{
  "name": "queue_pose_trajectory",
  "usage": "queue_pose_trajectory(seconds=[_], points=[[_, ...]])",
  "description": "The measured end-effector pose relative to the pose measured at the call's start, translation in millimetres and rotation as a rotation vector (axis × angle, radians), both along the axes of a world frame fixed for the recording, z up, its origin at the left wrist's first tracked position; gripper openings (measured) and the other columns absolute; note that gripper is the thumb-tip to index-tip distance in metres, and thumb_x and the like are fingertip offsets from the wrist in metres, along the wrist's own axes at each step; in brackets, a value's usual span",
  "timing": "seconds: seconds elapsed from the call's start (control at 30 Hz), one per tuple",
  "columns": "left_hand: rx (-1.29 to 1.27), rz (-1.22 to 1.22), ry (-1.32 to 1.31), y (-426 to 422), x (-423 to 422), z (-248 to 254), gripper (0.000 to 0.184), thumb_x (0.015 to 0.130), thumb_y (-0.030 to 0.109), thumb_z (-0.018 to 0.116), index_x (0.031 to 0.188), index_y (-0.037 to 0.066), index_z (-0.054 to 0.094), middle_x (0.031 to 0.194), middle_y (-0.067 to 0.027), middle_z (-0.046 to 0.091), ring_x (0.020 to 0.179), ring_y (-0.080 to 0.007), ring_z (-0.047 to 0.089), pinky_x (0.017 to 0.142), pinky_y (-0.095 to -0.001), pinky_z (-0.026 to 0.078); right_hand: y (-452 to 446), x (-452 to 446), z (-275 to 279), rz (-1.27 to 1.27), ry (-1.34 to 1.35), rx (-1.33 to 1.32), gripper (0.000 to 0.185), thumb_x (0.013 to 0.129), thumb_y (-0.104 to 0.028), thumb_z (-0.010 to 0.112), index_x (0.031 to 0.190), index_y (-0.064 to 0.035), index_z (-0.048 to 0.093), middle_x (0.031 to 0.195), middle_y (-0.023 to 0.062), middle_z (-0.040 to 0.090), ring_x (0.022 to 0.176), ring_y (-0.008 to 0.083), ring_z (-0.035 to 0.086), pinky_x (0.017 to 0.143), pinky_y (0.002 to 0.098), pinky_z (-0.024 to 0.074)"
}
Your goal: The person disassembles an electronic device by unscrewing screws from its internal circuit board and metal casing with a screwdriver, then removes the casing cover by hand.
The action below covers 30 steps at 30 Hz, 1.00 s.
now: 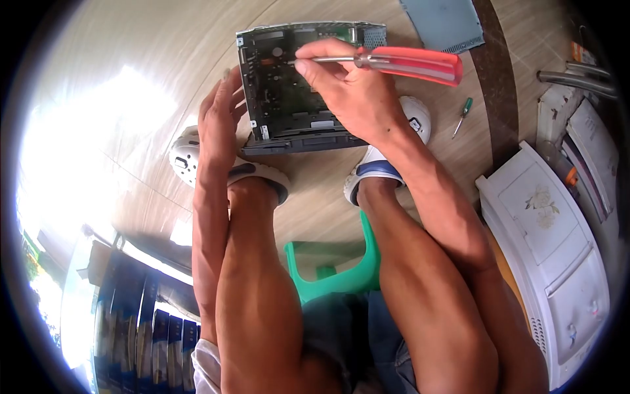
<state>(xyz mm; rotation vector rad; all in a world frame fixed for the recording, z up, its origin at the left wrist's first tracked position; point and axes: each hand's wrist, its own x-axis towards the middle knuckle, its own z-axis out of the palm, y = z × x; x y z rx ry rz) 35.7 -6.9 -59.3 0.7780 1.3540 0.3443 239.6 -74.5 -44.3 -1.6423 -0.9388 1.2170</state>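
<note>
An opened electronic device [282,98], a flat metal case with dark circuit boards inside, stands on the floor between my feet. Along its left side lies my left hand [222,115], its fingers bent against the case edge. A screwdriver [413,62] with a clear red handle is in my right hand [348,82]. The thumb and fingers pinch its metal shaft over the boards, while the handle points right. The tip is near the inner parts, but whether it touches one I cannot tell.
A grey metal cover [446,26] lies at the upper right. A small green screwdriver [463,117] rests on the floor. A green plastic stool [335,279] is beneath me. White panels [548,256] stand at right, blue boxes [131,322] at lower left.
</note>
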Motion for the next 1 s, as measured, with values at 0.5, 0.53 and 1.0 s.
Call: queue_pose_trajectory(seconds=[0.5,0.53,1.0], points=[[-0.041,-0.082,-0.028,7.4,-4.2,-16.6,0.051,0.109,0.033,0.04,0.145,-0.002,0.052,0.137,-0.0133,0.06,0.126,-0.0219,0.056,0.109,-0.0365,0.041,12.2,-13.0,-28.3,-0.08,0.024,0.086,0.017,0.096,-0.017,0.07,0.104,-0.0011,0.073,0.072,0.003,0.065,0.065,0.0091,0.058,0.059,0.0283,0.0466],[-0.059,-0.062,-0.037,5.4,-4.6,-14.7,0.05,0.109,0.031,0.041,0.145,-0.002,0.052,0.137,-0.013,0.06,0.125,-0.0215,0.056,0.108,-0.0363,0.041,13.1,-12.5,-23.7,-0.062,0.032,0.03,0.019,0.096,-0.017,0.071,0.107,-0.0019,0.073,0.08,0.0031,0.068,0.073,0.0081,0.061,0.066,0.0261,0.0495],[-0.067,-0.036,-0.105,-10.7,-13.2,-9.8,0.045,0.106,0.022,0.049,0.143,-0.003,0.053,0.13,-0.0122,0.064,0.117,-0.0214,0.061,0.105,-0.0348,0.046,26.7,-28.9,-43.7,-0.001,-0.153,0.049,0.02,0.093,-0.017,0.073,0.109,-0.0049,0.074,0.089,0.005,0.075,0.079,0.0095,0.067,0.072,0.027,0.0532]])
